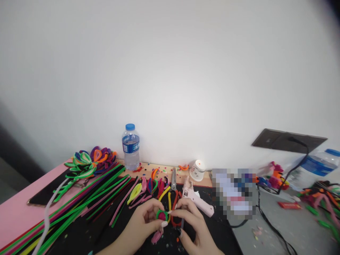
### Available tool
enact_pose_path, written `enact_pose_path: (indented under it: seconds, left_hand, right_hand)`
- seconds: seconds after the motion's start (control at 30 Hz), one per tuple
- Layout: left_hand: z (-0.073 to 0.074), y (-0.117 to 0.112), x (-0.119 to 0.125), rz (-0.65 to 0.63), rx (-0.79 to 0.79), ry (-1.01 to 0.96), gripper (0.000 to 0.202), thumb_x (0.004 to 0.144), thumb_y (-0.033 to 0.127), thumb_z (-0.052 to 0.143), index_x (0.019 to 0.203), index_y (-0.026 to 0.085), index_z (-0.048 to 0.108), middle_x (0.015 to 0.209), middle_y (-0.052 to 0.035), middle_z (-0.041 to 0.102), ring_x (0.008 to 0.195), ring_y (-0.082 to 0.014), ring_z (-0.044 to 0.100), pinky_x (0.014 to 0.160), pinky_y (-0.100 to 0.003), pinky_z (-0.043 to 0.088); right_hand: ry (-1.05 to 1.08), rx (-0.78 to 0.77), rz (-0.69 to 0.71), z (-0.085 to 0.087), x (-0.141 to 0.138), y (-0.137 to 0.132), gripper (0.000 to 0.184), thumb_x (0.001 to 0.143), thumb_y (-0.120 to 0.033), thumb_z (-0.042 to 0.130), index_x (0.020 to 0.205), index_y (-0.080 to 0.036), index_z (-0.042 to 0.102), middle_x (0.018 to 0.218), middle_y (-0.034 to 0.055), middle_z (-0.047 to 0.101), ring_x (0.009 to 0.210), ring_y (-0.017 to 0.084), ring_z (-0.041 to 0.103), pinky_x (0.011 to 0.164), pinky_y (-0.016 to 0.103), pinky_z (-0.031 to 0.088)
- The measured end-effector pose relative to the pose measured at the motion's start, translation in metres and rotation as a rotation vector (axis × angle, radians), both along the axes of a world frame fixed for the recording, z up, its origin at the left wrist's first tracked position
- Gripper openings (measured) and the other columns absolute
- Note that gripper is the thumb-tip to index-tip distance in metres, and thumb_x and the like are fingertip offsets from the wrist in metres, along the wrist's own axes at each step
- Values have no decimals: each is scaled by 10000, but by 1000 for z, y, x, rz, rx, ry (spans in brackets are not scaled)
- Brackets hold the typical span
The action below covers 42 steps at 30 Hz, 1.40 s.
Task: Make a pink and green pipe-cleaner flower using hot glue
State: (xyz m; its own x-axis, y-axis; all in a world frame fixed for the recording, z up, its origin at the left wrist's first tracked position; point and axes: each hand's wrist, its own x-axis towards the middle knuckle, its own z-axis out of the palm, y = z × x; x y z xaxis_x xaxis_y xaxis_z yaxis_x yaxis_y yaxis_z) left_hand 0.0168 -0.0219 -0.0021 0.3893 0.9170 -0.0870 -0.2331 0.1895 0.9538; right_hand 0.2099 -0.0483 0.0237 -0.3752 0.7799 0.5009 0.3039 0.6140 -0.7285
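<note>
Pinched between the thumb and fingers of my left hand (145, 223) is a small green and magenta pipe-cleaner piece (162, 215). A pink pipe-cleaner loop (157, 237) shows just under it; whether the two are joined, I cannot tell. My right hand (195, 226) is close on the right, its index fingertip at the green edge of the piece and its thumb lower and apart. Behind my hands lie scissors with red handles (175, 202), a yellow pipe cleaner (169, 200) and a pale pink glue gun (198, 202).
Long pipe cleaners (87, 205) spread over the left side, near a pipe-cleaner flower bunch (87, 161). A water bottle (131, 148) and a white paper cup (197, 170) stand by the wall. Bent loops (151, 186) lie mid-table. A black cable (271, 225) crosses the grey table.
</note>
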Motion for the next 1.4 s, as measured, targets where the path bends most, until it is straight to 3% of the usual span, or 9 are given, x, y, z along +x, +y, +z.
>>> enact_pose_path:
  seconds: [0.5, 1.4]
  left_hand:
    - [1, 0, 0, 34, 14, 41, 195, 627, 135, 737, 741, 182, 585, 557, 84, 543, 490, -103, 542, 497, -210, 418]
    - [2, -3, 1, 34, 1, 13, 201, 624, 144, 734, 721, 181, 561, 525, 88, 523, 429, -88, 511, 414, -182, 402]
  right_hand:
    - [16, -12, -15, 1, -2, 0, 373, 748, -81, 531, 1075, -244, 605, 1027, 75, 517, 878, 209, 574, 785, 344, 499]
    - [44, -91, 24, 2, -4, -1, 366, 738, -88, 523, 1063, -239, 603, 999, 63, 506, 839, 192, 558, 758, 337, 488]
